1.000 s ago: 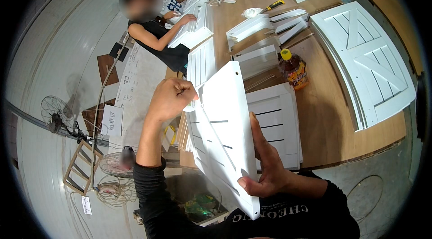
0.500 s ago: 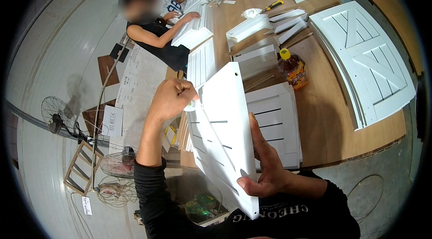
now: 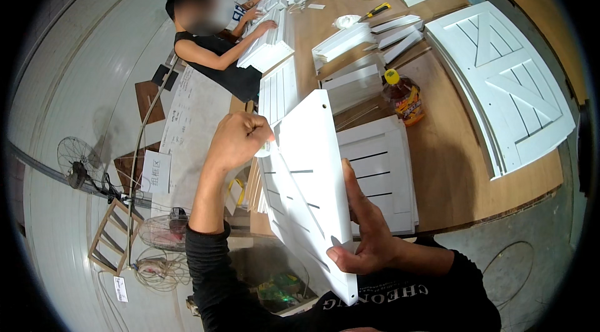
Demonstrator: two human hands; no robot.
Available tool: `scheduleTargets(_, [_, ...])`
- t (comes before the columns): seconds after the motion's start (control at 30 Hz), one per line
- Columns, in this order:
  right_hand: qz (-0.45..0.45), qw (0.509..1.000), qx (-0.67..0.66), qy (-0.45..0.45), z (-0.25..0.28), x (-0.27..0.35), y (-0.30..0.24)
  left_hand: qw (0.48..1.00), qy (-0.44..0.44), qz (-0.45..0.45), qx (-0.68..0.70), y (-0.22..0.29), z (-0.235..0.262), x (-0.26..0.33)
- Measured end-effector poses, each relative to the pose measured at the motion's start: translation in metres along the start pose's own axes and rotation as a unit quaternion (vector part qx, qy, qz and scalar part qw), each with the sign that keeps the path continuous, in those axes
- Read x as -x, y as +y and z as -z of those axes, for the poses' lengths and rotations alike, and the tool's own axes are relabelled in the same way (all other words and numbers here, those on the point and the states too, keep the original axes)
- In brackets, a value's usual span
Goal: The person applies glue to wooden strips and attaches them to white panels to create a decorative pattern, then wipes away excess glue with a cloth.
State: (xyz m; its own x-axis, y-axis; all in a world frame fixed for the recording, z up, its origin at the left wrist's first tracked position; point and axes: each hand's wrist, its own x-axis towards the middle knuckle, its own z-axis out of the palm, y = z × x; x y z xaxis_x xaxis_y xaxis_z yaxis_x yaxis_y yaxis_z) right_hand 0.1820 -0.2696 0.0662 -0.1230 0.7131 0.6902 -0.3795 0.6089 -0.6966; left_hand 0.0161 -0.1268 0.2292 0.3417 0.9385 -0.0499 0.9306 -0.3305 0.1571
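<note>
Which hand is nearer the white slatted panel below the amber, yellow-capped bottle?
Right. The right hand overlaps that panel in view; the left hand is farther left, across the held white board.

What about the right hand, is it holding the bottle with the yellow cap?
No, the right hand grips the white panel, and the bottle is on the wooden table.

White capitals across the wearer's black shirt (image 3: 400, 301), bold dark characters on a white sign (image 3: 156, 172) at left, handwritten lines along a pale surface (image 3: 199, 122), small writing on a white tag (image 3: 120, 289), bright print on a bottle's label (image 3: 410, 107), dark numerals on a co-worker's white shirt (image 3: 239, 14).
</note>
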Motion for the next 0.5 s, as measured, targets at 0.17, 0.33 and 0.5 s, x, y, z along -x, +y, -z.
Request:
scheduleTargets(0.17, [0.012, 1.0, 0.005, 0.011, -0.0015, -0.001, 0.0008, 1.0, 0.003, -0.008, -0.024, 0.0015, -0.001, -0.0007])
scheduleTargets(0.33, [-0.003, 1.0, -0.005, 0.007, 0.0021, 0.0003, 0.0, 0.999, 0.002, -0.01, -0.032, 0.0047, -0.0012, -0.0039])
scheduleTargets(0.5, [-0.019, 1.0, 0.007, 0.015, 0.0039, 0.0004, -0.0008, 1.0, 0.009, -0.014, -0.008, 0.0024, -0.0078, -0.0066])
